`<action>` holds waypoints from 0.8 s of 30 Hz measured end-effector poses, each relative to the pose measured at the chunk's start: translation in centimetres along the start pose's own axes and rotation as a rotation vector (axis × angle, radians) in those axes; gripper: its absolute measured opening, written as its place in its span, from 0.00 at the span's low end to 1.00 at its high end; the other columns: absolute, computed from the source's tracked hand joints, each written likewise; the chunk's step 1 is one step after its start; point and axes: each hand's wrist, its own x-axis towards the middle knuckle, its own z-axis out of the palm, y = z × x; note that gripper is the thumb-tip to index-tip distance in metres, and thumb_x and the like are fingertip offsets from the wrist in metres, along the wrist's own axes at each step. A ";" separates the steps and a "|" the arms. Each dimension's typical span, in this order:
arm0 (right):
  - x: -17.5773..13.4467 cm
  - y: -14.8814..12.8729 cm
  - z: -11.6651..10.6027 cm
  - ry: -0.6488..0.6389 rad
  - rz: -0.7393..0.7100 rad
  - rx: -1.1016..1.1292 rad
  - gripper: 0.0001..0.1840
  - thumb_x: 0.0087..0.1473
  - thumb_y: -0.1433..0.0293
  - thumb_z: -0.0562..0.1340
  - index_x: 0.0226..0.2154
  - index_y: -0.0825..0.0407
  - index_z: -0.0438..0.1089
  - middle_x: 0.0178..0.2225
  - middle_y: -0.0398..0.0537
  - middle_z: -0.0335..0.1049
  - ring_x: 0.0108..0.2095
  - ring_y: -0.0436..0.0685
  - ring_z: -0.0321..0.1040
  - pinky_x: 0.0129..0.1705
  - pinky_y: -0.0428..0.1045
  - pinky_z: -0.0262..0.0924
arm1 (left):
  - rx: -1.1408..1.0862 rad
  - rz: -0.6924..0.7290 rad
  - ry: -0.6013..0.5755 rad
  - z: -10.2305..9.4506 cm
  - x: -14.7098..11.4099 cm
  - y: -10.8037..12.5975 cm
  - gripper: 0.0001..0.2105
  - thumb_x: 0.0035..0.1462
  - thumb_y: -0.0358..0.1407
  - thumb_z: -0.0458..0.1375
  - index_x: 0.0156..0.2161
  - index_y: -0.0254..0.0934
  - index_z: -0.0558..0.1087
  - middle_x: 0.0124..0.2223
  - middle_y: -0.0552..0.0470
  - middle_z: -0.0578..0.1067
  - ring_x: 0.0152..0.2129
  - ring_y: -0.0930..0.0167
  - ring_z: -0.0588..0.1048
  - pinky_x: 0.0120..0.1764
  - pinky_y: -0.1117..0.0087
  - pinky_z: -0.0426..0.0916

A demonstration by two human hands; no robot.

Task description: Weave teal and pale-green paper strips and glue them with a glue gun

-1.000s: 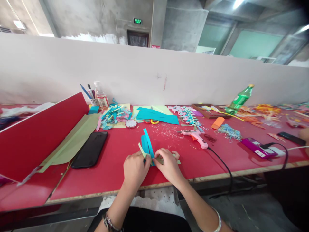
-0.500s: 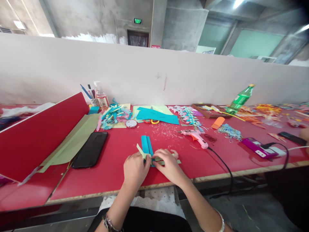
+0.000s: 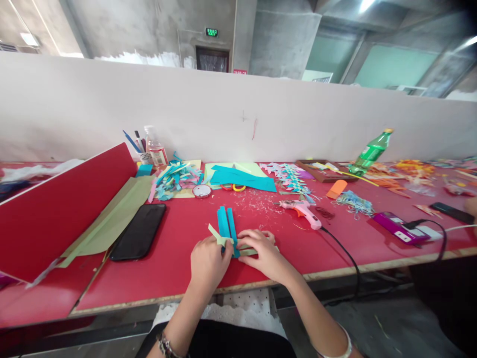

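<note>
Blue paper strips (image 3: 223, 222) stand side by side near the table's front edge, with pale green paper strips (image 3: 215, 233) crossing them. My left hand (image 3: 209, 261) is closed on the strips at the crossing, thumb against the paper. From the other side, my right hand (image 3: 264, 254) curls over the pale green ends, its fingertips touching the blue strips' right edge. Exactly how the strips interlace is hidden by my fingers. A pink glue gun (image 3: 303, 211) lies beyond my right hand, its black cord running off the front edge.
On the left are a black phone (image 3: 139, 232), green paper sheets (image 3: 112, 219) and a red panel (image 3: 67, 209). Along the back lie paper scraps (image 3: 179, 179), blue sheets (image 3: 242, 178) over yellow-handled scissors (image 3: 239, 188), and a green bottle (image 3: 372, 151). A purple power strip (image 3: 398, 228) sits right.
The blue strips' upper ends have spread slightly apart and reach a little farther up. My right fingertips have loosened and shifted slightly right; my left hand stays nearly in place.
</note>
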 end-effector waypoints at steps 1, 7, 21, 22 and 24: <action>0.0 0.0 0.0 0.002 0.001 -0.001 0.06 0.48 0.67 0.60 0.33 0.47 0.67 0.45 0.45 0.64 0.47 0.56 0.59 0.52 0.58 0.40 | 0.003 -0.001 0.003 0.0 0.0 0.0 0.17 0.56 0.38 0.44 0.26 0.35 0.72 0.23 0.48 0.72 0.23 0.69 0.71 0.24 0.74 0.55; 0.0 0.2 0.2 0.008 0.000 -0.007 0.05 0.48 0.67 0.59 0.32 0.46 0.66 0.45 0.45 0.66 0.47 0.57 0.59 0.51 0.60 0.38 | 0.004 0.021 0.022 0.1 0.0 0.0 0.16 0.56 0.38 0.45 0.25 0.35 0.71 0.23 0.48 0.72 0.23 0.69 0.71 0.24 0.74 0.55; -0.3 0.1 0.4 0.057 0.008 0.042 0.09 0.46 0.69 0.60 0.34 0.45 0.66 0.45 0.44 0.67 0.47 0.57 0.60 0.52 0.60 0.35 | -0.111 0.131 -0.002 -0.4 -0.4 -0.1 0.11 0.55 0.38 0.48 0.30 0.38 0.72 0.30 0.50 0.73 0.29 0.70 0.71 0.29 0.73 0.60; -0.2 0.1 0.5 0.064 0.010 0.047 0.09 0.46 0.69 0.60 0.34 0.46 0.66 0.44 0.44 0.67 0.47 0.57 0.60 0.52 0.60 0.35 | -0.112 0.152 -0.011 -0.5 -0.4 -0.1 0.11 0.54 0.38 0.49 0.31 0.38 0.72 0.31 0.51 0.73 0.30 0.69 0.70 0.30 0.72 0.60; -0.2 0.2 0.6 0.071 0.012 0.054 0.08 0.46 0.70 0.59 0.33 0.46 0.66 0.42 0.44 0.68 0.46 0.57 0.61 0.52 0.61 0.36 | -0.113 0.195 -0.021 -0.7 -0.6 -0.2 0.10 0.53 0.38 0.50 0.32 0.38 0.72 0.33 0.51 0.73 0.31 0.68 0.70 0.33 0.70 0.61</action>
